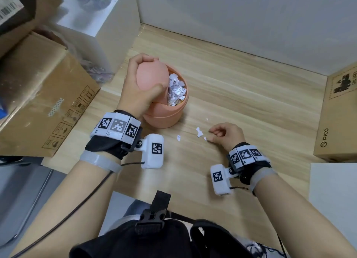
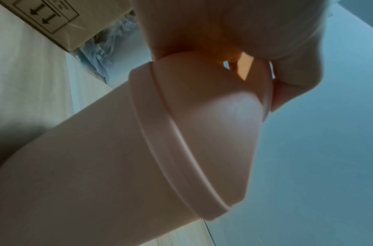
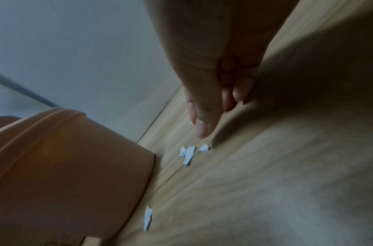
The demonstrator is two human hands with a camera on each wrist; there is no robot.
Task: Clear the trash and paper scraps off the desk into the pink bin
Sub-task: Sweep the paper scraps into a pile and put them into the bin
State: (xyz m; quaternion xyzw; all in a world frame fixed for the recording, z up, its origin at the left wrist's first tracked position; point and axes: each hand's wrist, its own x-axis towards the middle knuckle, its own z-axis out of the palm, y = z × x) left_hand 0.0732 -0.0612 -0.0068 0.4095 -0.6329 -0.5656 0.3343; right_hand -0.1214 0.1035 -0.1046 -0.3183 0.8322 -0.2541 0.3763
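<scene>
The pink bin [image 1: 166,113] stood upright on the wooden desk [image 1: 251,95], its swing lid [image 1: 151,77] tipped up so the mouth was open. Inside lay a heap of crumpled white paper scraps [image 1: 176,90], filling it nearly to the rim. The left hand [image 1: 139,87] gripped the lid, fingers curled over its top and thumb pressed along its lower edge. To the right of the bin, four small white scraps [image 1: 199,132] were still on the desk: one by itself nearer the bin, two close together, and a tiny fleck further back. The right hand [image 1: 227,133] rested beside the pair, fingers loosely curled, thumb and forefinger closing on a fifth small scrap [image 1: 205,138] at their tips
</scene>
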